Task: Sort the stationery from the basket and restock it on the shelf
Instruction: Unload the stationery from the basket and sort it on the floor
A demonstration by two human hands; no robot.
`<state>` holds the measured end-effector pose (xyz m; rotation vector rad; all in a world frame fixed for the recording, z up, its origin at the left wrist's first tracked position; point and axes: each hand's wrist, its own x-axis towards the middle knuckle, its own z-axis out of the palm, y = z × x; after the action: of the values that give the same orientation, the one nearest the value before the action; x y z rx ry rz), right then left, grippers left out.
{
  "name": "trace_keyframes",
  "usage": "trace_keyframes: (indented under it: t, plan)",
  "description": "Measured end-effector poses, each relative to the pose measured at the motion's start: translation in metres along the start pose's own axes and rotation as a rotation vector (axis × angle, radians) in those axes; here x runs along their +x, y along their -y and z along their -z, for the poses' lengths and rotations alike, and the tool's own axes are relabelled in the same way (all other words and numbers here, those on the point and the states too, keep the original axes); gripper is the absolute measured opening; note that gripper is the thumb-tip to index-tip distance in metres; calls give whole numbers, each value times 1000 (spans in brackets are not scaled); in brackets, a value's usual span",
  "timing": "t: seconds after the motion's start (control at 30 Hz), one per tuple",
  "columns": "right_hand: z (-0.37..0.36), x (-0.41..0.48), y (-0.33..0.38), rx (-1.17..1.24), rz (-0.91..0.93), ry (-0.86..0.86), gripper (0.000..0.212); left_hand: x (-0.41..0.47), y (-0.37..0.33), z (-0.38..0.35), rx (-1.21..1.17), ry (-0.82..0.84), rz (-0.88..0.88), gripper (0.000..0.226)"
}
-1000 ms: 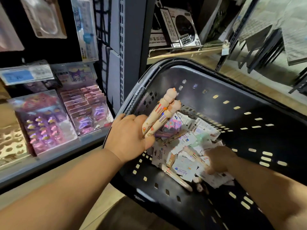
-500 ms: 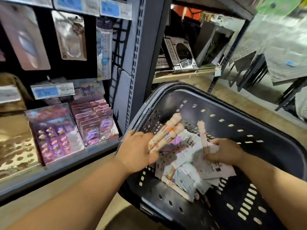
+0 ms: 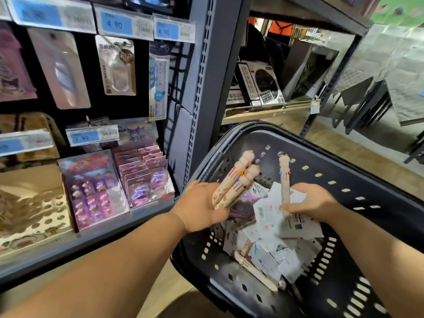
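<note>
A black plastic basket (image 3: 358, 180) stands in front of me with a heap of white stationery packets (image 3: 268, 237) and a loose cream pen (image 3: 257, 270) in it. My left hand (image 3: 202, 207) grips two thick cream multicolour pens (image 3: 236, 182) over the basket's left rim, their animal-shaped tops pointing up. Over the heap, my right hand (image 3: 309, 200) holds a third cream pen (image 3: 284, 177) upright. The shelf (image 3: 96, 239) at the left carries pink and purple boxed items (image 3: 91, 191).
Packets hang on hooks above the left shelf under blue price tags (image 3: 117, 25). A grey upright post (image 3: 206, 83) stands between that shelf and the basket. Behind the basket, a second shelf carries black boxes (image 3: 259, 86). Dark furniture legs (image 3: 367, 104) stand at the far right.
My right hand has pulled a cream pen out of the packet heap and raised it upright. My left hand kept its two pens. The view has tilted up.
</note>
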<state>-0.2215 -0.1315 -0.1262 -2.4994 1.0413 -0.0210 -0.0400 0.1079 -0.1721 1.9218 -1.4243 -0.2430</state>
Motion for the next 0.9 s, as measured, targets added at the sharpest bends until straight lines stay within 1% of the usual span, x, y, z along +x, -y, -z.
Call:
trace_keyframes:
  t: [0.1,0.23,0.33,0.43,0.53,0.63,0.7,0.8,0.9]
  plan:
    - [10,-15,8,34,-24,-33,22,-11,-3,1,-9,37,39,23]
    - [20,-25,28,15,-44,-55,24,-13,-5,8,-180,58,134,20]
    - [17,-34,36,44,-43,-88,24,-16,-5,10,-247,60,130,20]
    - [12,-41,41,45,-11,-22,26,-18,-6,12,-287,48,120,22]
    - [12,-45,44,68,62,19,36,-21,-3,12,-357,35,152,25]
    - [9,-44,47,171,113,-9,30,-29,-3,12,-355,25,175,24]
    - [6,-41,50,178,119,-17,27,-35,-5,12,-362,23,185,26]
    - [0,-41,59,203,149,16,20,-43,-6,17,-428,3,233,25]
    - [-5,-48,77,295,190,48,14,-52,-2,29,-490,-55,298,20]
